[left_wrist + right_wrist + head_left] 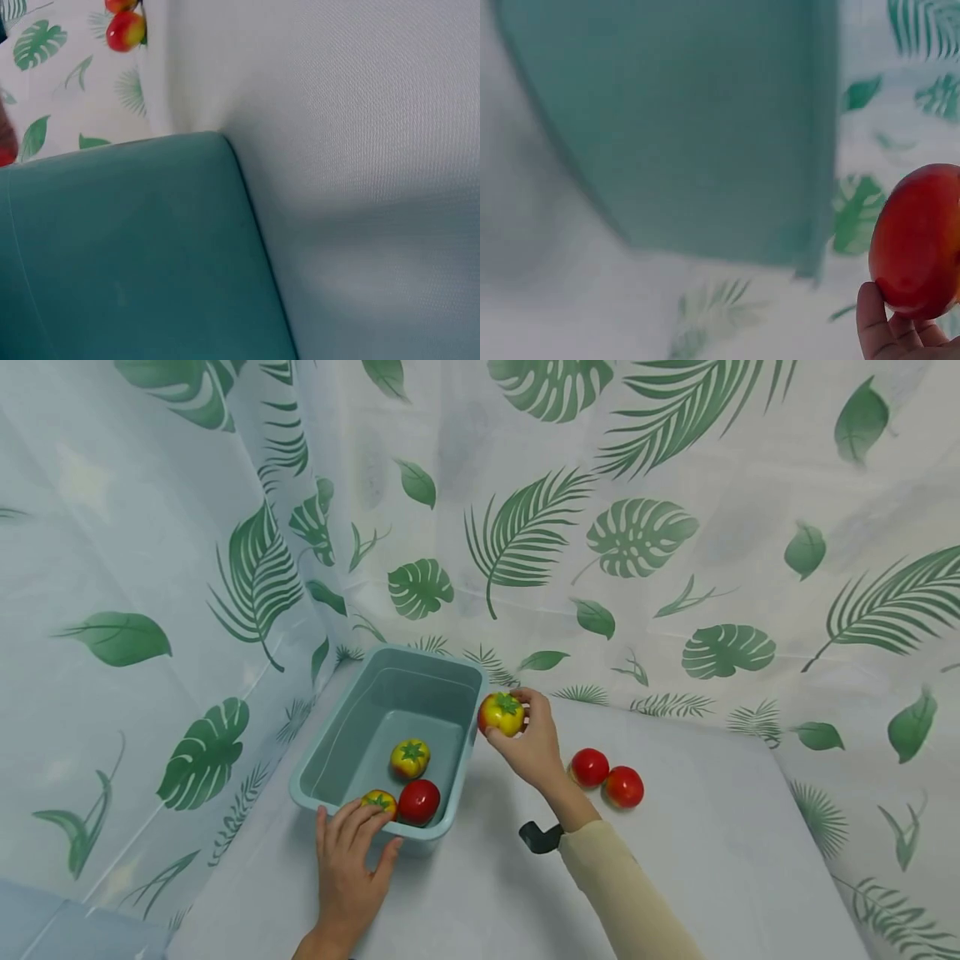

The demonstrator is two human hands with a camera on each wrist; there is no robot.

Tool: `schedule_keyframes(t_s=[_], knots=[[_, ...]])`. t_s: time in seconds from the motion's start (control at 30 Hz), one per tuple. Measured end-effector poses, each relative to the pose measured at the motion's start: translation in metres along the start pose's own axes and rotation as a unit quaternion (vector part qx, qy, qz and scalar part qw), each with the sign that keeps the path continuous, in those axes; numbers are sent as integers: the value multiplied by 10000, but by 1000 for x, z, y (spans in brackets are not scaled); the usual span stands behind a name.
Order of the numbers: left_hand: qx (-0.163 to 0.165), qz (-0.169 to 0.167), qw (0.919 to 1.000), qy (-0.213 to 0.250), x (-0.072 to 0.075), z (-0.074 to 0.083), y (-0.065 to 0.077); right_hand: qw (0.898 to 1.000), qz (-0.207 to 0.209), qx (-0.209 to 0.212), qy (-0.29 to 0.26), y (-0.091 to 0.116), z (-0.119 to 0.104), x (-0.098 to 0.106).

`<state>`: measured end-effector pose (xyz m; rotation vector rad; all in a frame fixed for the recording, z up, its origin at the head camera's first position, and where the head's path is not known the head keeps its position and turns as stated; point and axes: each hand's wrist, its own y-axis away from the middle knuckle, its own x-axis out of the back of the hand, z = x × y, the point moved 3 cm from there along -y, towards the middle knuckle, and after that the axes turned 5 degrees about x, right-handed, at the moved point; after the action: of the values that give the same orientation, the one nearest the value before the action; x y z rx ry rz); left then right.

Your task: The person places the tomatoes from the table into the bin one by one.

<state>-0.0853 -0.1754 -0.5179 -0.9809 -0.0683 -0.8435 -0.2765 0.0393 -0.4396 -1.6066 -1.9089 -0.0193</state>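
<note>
My right hand (534,745) holds a yellow-and-red tomato (501,715) with a green top, just off the right rim of a blue-green plastic bin (306,768). In the right wrist view, fingertips (871,319) press against the red side of this tomato (915,240). My left hand (351,856) rests at the bin's near rim, fingers reaching over it and thumb outside. Inside the bin lie a yellow tomato (410,758), a red one (418,802) and another yellow one (379,800), partly hidden by the left fingers.
Two red tomatoes (589,767) sit side by side on the white table (720,843), right of my right forearm. A black device (540,837) shows at the right wrist. Leaf-patterned sheeting (525,610) hangs behind and at the left of the table.
</note>
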Motion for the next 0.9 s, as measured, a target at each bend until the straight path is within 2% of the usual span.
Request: schedule_keyframes(t_s=[0.17,0.3,0.7,0.9], knots=[[-31,40,10000,25,1,-1,-1,9972,-362,639,-161,-6,-34,-18],[-77,121,9999,55,2,-1,-2,9924,-830,902,-110,-7,-49,-36],[-162,118,9998,-12,1,-2,-2,9840,-1346,1160,-118,-1,-57,-70],[-141,74,9999,-28,2,-3,-2,9838,-1442,1045,-181,0,-57,-76]])
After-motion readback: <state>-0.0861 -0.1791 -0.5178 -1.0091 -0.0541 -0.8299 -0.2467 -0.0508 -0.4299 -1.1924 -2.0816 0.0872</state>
